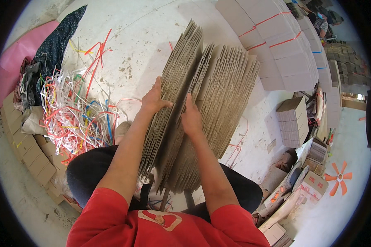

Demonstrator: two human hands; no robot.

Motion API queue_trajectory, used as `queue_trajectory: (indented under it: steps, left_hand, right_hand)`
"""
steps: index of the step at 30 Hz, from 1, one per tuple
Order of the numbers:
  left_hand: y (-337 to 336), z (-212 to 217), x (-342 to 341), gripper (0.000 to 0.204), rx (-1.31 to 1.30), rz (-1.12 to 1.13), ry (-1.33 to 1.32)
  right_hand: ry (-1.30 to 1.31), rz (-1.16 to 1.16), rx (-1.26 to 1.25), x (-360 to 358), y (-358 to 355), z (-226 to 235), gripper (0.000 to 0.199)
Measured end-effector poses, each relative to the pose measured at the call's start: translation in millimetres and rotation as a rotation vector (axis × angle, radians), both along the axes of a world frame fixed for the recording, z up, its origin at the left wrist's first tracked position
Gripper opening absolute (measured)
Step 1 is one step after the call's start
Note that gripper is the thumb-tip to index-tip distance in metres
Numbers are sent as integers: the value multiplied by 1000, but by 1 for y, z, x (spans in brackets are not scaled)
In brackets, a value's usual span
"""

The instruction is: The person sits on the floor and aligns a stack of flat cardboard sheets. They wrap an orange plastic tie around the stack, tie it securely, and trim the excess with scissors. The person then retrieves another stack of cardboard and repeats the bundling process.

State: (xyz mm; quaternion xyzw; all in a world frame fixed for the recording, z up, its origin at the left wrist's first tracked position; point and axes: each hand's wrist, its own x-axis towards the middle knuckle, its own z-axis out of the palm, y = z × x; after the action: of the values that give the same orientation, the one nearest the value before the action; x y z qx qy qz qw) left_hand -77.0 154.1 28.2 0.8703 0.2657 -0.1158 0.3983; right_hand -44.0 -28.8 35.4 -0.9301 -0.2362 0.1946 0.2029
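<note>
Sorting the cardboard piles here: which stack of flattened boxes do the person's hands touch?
The brown fanned stack of flattened cardboard sheets standing between the knees: left hand and right hand rest on it. The white bundles tied with red straps lie farther off, untouched.

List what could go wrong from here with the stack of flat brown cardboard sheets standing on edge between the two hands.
1. The stack of flat brown cardboard sheets fans apart at its top; the sheets beyond the right hand may topple sideways.
2. The left hand presses only one face, so loose sheets might slip.
3. The tangle of coloured plastic strapping lies beside the knee and could snag a foot.
</note>
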Motion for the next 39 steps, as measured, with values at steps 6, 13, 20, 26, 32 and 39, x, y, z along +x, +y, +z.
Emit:
queue_trajectory:
  steps: [6,13,20,26,32,39]
  left_hand:
    - [1,-2,-1,120,-19,-11,-69]
    - [3,0,-3,121,3,-17,37]
    - [-6,-5,2,119,-7,-29,-16]
    - [-6,-3,0,116,-22,-11,-62]
    - [-3,12,4,118,-92,2,42]
    - [-19,6,-5,130,5,-13,-100]
  right_hand:
    - [36,-99,-98,9,14,23,84]
    - [52,-104,-180,23,49,62,85]
    - [58,-82,-106,26,48,15,88]
    - [30,-130,-115,28,43,12,86]
    - [60,-142,-103,37,47,34,81]
    - [115,-47,3,34,37,0,72]
